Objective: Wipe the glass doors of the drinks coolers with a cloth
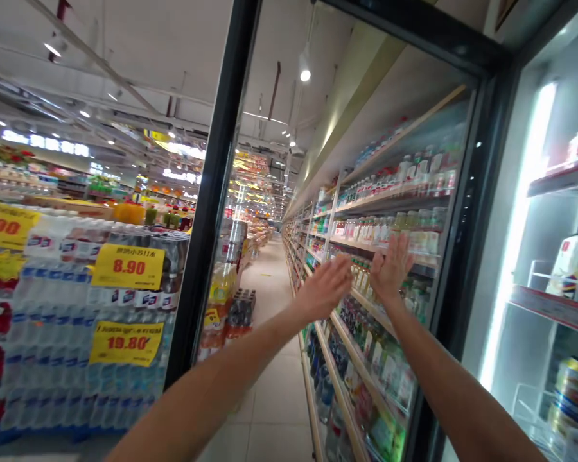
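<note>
A: ok so where are we at here?

B: biggest thing in view first: the glass door point(214, 186) is standing open right in front of the person, right edge up by the lit cooler point(544, 224). So I'd call the opening part done, and it's clearly not shut over that cooler. Nothing's been picked up either, as far as I can judge.

A: and the hands?

B: both raised at the pane, both empty. Left hand point(325, 287) is flat, fingers straight and slanting right. Right hand point(392, 266) is upright, fingers uncurled and a bit spread. Neither one's wrapped around the frame.

A: actually touching the glass tho?

B: honestly can't tell, no clear contact line. Also can't say if the long drink shelves point(385, 197) show through the pane or are mirrored in it. The cooler is chopped off at the right edge, so most of its stock is out of view. Going smaller, the gold cans point(573, 398) are partly cut off, the far-left price sign point(7, 226) is cropped too, and the fingertips are kinda smeary.
</note>
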Tool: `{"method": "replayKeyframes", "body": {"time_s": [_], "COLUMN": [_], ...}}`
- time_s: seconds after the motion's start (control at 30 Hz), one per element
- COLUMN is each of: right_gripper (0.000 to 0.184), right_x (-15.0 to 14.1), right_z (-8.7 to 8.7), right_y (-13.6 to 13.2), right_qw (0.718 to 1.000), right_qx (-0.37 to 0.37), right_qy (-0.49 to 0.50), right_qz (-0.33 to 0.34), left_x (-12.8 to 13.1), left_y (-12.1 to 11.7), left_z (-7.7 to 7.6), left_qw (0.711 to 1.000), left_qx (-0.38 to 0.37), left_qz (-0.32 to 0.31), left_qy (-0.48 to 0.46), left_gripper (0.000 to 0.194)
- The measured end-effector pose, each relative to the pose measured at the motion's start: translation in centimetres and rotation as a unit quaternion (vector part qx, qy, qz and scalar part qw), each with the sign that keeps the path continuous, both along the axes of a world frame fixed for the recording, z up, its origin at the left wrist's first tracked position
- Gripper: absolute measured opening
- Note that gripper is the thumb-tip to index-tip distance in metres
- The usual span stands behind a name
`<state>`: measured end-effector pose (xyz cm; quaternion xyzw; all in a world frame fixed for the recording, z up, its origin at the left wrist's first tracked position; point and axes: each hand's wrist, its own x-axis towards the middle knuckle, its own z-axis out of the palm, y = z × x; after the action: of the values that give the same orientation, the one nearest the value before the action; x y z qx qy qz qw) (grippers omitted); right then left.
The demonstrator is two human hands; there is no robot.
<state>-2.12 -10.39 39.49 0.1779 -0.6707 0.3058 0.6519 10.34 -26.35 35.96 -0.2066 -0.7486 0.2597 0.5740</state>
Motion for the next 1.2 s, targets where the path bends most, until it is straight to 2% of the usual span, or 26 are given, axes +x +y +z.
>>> {"method": "replayKeyframes", "body": {"time_s": [0.03,0.07,0.1,0.13,0.2,0.27,0.3,0.33,0.37,0.4,0.47,0.53,0.57,0.6,0.63,0.7,0.77,0.8,0.83,0.87,0.93,1.0,1.03,1.1,1.17,1.2], "right_gripper": [0.055,0.055,0.055,0.055,0.056,0.056,0.056,0.056,0.056,0.056,0.056,0.056,0.056,0.056,0.055,0.055,0.056,0.057,0.057,0.057,0.056,0.056,0.056,0.056,0.056,0.056], "right_x": [0.0,-0.1,-0.1,-0.1,0.0,0.0,0.0,-0.1,-0.1,-0.2,-0.3,-0.4,-0.4,-0.4,-0.4,-0.4,-0.4,-0.4,-0.5,-0.5,-0.6,-0.6,-0.6,-0.7,-0.7,-0.7], "right_z": [0.0,0.0,0.0,0.0,0.1,0.1,0.1,0.1,0.1,0.1,0.1,0.0,0.0,0.0,0.0,-0.1,-0.1,-0.1,-0.1,-0.1,-0.1,-0.2,-0.2,-0.2,-0.2,-0.2], "right_y": [0.0,0.0,0.0,-0.1,-0.2,-0.4,-0.4,-0.5,-0.6,-0.7,-0.7,-0.7,-0.7,-0.7,-0.7,-0.7,-0.7,-0.7,-0.7,-0.7,-0.7,-0.7,-0.7,-0.6,-0.7,-0.7], "right_qw": [1.000,1.000,1.000,1.000,1.000,1.000,1.000,1.000,1.000,1.000,1.000,1.000,1.000,1.000,1.000,1.000,1.000,1.000,1.000,1.000,1.000,1.000,1.000,1.000,1.000,1.000], "right_qx": [-0.001,-0.002,-0.001,0.000,0.002,0.001,0.000,-0.001,-0.002,-0.002,-0.002,0.001,0.002,0.003,0.004,0.006,0.007,0.007,0.006,0.005,0.005,0.005,0.005,0.004,0.002,0.002], "right_qy": [0.002,0.004,0.005,0.003,-0.004,-0.012,-0.015,-0.016,-0.016,-0.016,-0.012,-0.007,-0.005,-0.004,-0.004,-0.007,-0.010,-0.009,-0.007,-0.005,-0.001,-0.001,-0.001,0.001,0.001,-0.001], "right_qz": [-0.002,-0.004,-0.006,-0.008,-0.014,-0.018,-0.021,-0.023,-0.024,-0.025,-0.025,-0.025,-0.024,-0.022,-0.021,-0.018,-0.017,-0.016,-0.015,-0.015,-0.015,-0.015,-0.014,-0.013,-0.013,-0.014], "left_x": [-0.6,-0.9,-0.8,-0.4,0.9,2.0,2.1,2.0,1.6,1.0,-0.4,-1.3,-1.4,-1.3,-0.9,-0.1,0.3,0.2,-0.2,-0.8,-2.2,-3.1,-3.1,-2.2,-0.4,0.5], "left_y": [0.8,1.0,0.6,-0.4,-3.2,-5.8,-6.4,-6.5,-5.9,-5.0,-2.5,-1.0,-1.0,-1.5,-2.4,-4.4,-5.5,-5.2,-4.5,-3.3,-0.3,1.6,1.7,0.0,-3.4,-5.2], "left_z": [-1.9,-3.1,-3.5,-3.0,-0.2,3.2,4.2,4.5,4.0,2.9,-0.6,-3.6,-4.3,-4.2,-3.4,-0.4,2.5,3.3,3.4,2.8,0.3,-2.2,-2.9,-2.3,0.2,1.7], "left_qw": [0.998,0.997,0.997,0.999,0.997,0.965,0.947,0.943,0.951,0.968,0.996,1.000,0.998,0.998,1.000,0.993,0.959,0.952,0.957,0.972,0.998,0.998,0.996,0.999,0.996,0.981], "left_qx": [-0.052,-0.070,-0.070,-0.047,0.057,0.215,0.265,0.275,0.255,0.207,0.068,-0.029,-0.054,-0.054,-0.029,0.089,0.237,0.261,0.248,0.204,0.063,-0.041,-0.065,-0.040,0.079,0.178], "left_qz": [-0.011,-0.010,-0.008,-0.002,0.016,0.032,0.038,0.040,0.040,0.036,0.017,0.003,0.002,0.004,0.009,0.024,0.041,0.045,0.045,0.042,0.026,0.009,0.005,0.006,0.021,0.035], "left_qy": [-0.022,-0.035,-0.033,-0.019,0.046,0.147,0.180,0.183,0.169,0.137,0.055,0.000,-0.013,-0.010,0.008,0.077,0.147,0.154,0.140,0.107,0.017,-0.044,-0.055,-0.037,0.022,0.072], "left_gripper": [0.036,0.035,0.036,0.037,0.040,0.037,0.036,0.037,0.037,0.038,0.039,0.039,0.040,0.042,0.043,0.045,0.042,0.041,0.041,0.041,0.042,0.042,0.041,0.041,0.041,0.041]}}
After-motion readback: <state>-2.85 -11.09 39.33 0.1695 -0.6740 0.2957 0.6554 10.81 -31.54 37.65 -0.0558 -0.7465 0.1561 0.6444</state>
